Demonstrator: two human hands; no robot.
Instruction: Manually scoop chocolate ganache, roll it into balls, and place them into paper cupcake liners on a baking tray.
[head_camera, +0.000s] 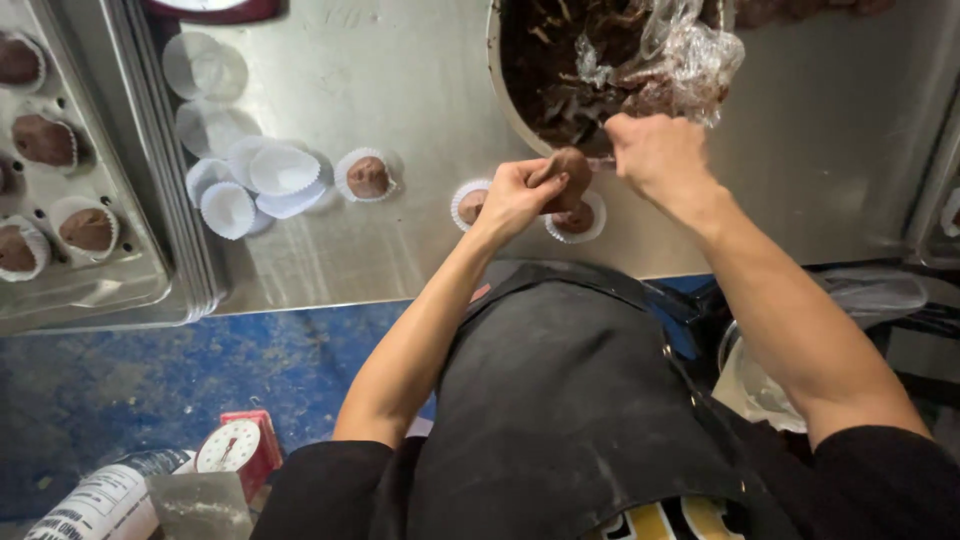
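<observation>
Brown dough ball (570, 168), frame centre: my left hand (515, 197) clenched around it; my right hand (655, 152) pinching mix at bowl (497, 75). Press evenly, seat in paper cup (590, 225).

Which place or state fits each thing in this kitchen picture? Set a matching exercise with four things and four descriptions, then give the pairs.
Things
1. Brown dough ball
2. Large round metal bowl
3. Metal baking tray
4. Stack of empty white paper cups

Descriptions
A. at the table's left edge, bearing filled cups
B. held in the left hand
C. lying left of a single filled cup
D. holding dark mixture, near the right hand

Pairs: 1-B, 2-D, 3-A, 4-C
</observation>
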